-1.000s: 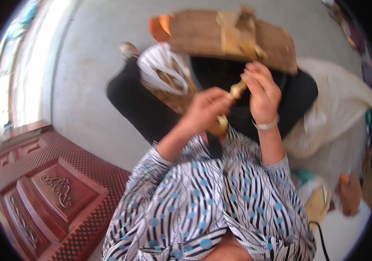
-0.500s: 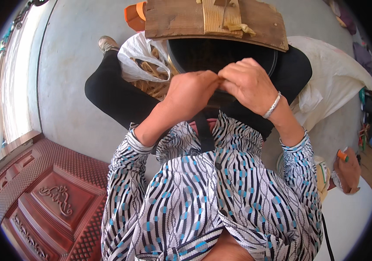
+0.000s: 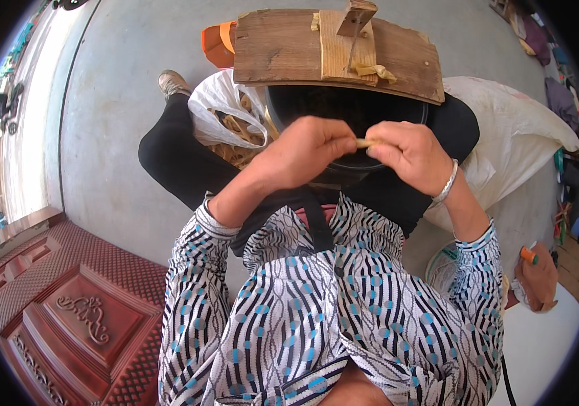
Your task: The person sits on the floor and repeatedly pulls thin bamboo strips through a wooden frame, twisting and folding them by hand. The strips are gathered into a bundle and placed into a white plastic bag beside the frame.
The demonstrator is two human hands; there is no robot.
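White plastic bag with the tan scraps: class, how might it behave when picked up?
The white plastic bag would probably sag, since its thin walls look creased and floppy. It might spill some tan scraps, because its mouth gapes open.

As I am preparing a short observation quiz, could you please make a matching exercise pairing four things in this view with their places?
Things:
1. Pale thin piece
2. Wooden board
3. White plastic bag
4. Dark red panel

Places:
A. Lower left of the picture
B. Just left of the black tub
C. Between the left hand and right hand
D. Across the tub's far side

Pairs: 1-C; 2-D; 3-B; 4-A
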